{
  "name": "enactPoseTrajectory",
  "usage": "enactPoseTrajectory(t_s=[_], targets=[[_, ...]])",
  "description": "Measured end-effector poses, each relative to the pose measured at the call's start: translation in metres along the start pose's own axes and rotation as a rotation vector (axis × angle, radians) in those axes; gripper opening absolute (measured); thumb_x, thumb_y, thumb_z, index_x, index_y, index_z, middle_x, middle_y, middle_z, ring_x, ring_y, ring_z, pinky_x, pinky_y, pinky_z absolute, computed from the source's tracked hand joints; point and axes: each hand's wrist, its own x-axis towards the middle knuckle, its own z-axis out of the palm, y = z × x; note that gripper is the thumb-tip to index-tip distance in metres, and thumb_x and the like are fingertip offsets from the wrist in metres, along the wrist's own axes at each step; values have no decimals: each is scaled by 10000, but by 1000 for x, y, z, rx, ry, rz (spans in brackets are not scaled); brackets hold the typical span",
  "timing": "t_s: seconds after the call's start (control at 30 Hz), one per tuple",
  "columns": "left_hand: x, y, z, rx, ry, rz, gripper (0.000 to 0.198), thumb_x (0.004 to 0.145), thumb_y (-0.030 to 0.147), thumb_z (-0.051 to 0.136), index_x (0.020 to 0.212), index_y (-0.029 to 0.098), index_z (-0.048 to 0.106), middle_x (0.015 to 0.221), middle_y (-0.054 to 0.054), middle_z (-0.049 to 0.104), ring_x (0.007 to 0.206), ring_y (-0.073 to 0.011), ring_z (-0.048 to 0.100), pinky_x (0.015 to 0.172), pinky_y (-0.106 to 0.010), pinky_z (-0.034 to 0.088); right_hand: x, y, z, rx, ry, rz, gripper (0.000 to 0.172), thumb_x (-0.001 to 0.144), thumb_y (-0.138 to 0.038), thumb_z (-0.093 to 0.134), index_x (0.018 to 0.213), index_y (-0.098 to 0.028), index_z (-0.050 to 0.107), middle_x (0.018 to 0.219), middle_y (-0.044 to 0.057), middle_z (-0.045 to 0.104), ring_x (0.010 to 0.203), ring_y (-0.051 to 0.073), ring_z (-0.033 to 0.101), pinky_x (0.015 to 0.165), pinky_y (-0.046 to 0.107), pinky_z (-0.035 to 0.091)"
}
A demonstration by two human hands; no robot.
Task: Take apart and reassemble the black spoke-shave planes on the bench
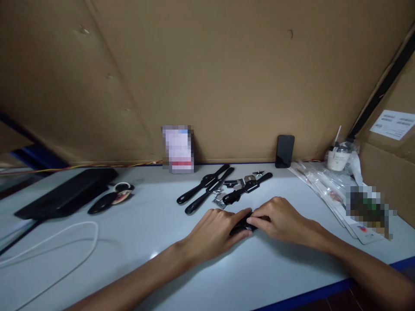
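Note:
My left hand (218, 229) is closed round a black spokeshave (240, 225) low over the table, thumb and index finger on either side of it. From the right, my right hand (278, 219) pinches at the middle of the same tool with thumb and fingertips. Most of the tool is hidden by my fingers, and any small part in the pinch cannot be made out. Just beyond lie two more black spokeshaves (191, 193), side by side, and another spokeshave (231, 196) among loose metal blades (239, 184) and a small clear bag (219, 200).
A black phone (285, 151) leans against the cardboard wall (227, 77). Plastic packets (324, 194) and a bagged cup (339, 159) are at the right. On the left are a black case (69, 192), keys with a fob (112, 201) and a white cable (95, 235).

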Motion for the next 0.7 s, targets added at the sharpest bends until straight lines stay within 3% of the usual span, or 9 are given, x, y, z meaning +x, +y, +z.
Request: enactPoseTrajectory(t_s=[0.17,0.4,0.7], targets=[[1,2,-2,46,-26,-25,408,1017,498,547,1268,200,670,844,-93,799,731,-287,750,580,-332,422,1,1,-4,-75,35,18,305,982,-238,605,729,-199,772,612,-6,639,548,113,358,577,294,229],[0,1,-1,21,-42,-22,489,1028,500,532,1434,230,570,928,-86,815,785,-318,769,606,-362,451,2,-2,-3,47,-24,46,343,935,-191,631,606,-185,728,505,-42,512,509,97,262,536,287,217],[1,0,0,32,-33,-21,509,1022,519,547,1436,223,578,899,-86,813,776,-318,773,611,-360,468,1,-1,-1,-126,19,54,319,950,-202,602,671,-174,754,581,1,605,539,108,280,567,301,197]])
